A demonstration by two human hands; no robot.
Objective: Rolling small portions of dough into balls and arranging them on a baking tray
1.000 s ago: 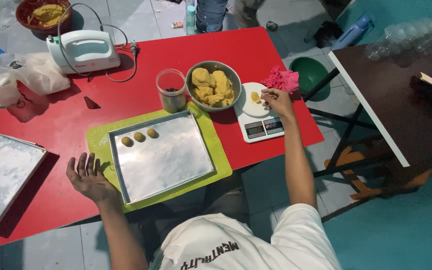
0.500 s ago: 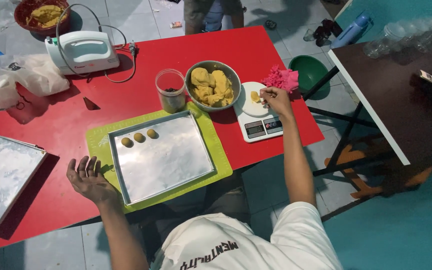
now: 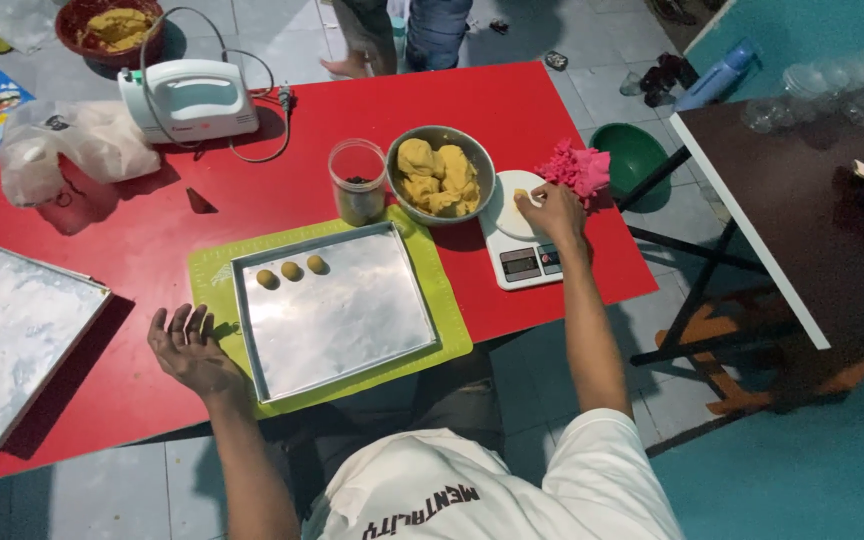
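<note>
Our right hand (image 3: 550, 212) pinches a dough lump (image 3: 521, 195) on the kitchen scale (image 3: 522, 262), beside the dough bowl (image 3: 440, 174); our left hand (image 3: 188, 345) rests wide, empty, steadying the green mat (image 3: 449, 322).

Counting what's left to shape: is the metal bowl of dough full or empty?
Partly full: the metal bowl holds several yellow dough lumps, its rim showing around them.

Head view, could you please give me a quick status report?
Right hand touching dough piece on the white scale. Left hand open, palm up, beside the baking tray. Nothing in the way.
</note>
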